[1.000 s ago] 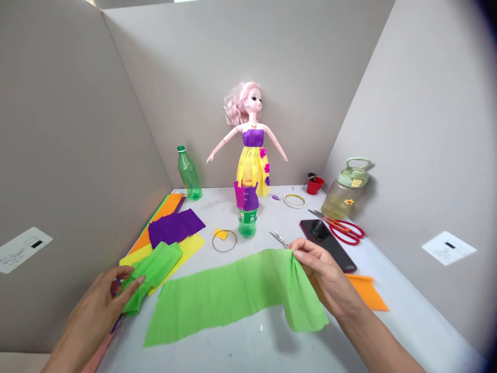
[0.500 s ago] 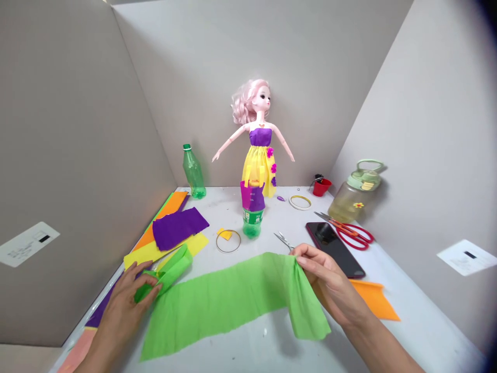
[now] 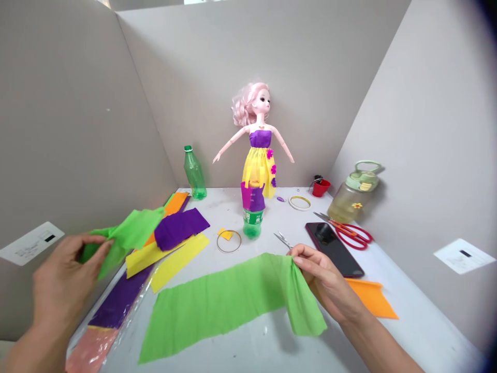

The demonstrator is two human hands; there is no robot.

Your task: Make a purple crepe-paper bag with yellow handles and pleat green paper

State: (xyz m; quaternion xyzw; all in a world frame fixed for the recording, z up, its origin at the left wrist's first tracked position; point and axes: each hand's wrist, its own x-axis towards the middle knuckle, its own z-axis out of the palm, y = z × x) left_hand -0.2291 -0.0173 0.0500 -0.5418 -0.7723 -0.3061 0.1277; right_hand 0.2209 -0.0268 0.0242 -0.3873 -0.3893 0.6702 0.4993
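Observation:
My left hand (image 3: pixel 73 274) is closed on a folded piece of green crepe paper (image 3: pixel 134 230), raised at the left above the other coloured sheets. Between thumb and fingers, my right hand (image 3: pixel 318 274) pinches the gathered end of a long green crepe paper strip (image 3: pixel 217 305). The rest of that strip stretches leftward over the table, and its pinched end hangs in folds. Beyond it a pink-haired doll (image 3: pixel 259 140) in a purple and yellow dress stands on a green bottle base (image 3: pixel 253 225). Small scissors (image 3: pixel 282 239) lie just behind my right hand, their handles hidden.
Purple paper (image 3: pixel 182 228) and yellow strips (image 3: pixel 180 261) lie at left, near a green bottle (image 3: pixel 194 173). A wire ring (image 3: pixel 229 242) lies mid-table. At right are a phone (image 3: pixel 336 248), red-handled scissors (image 3: pixel 349 233), a water bottle (image 3: pixel 353 194), a tape roll (image 3: pixel 300 203) and orange paper (image 3: pixel 373 298).
My left hand has lifted the folded green paper off the table and moved it up and left, uncovering a yellow strip. My right hand keeps its pinch in nearly the same spot.

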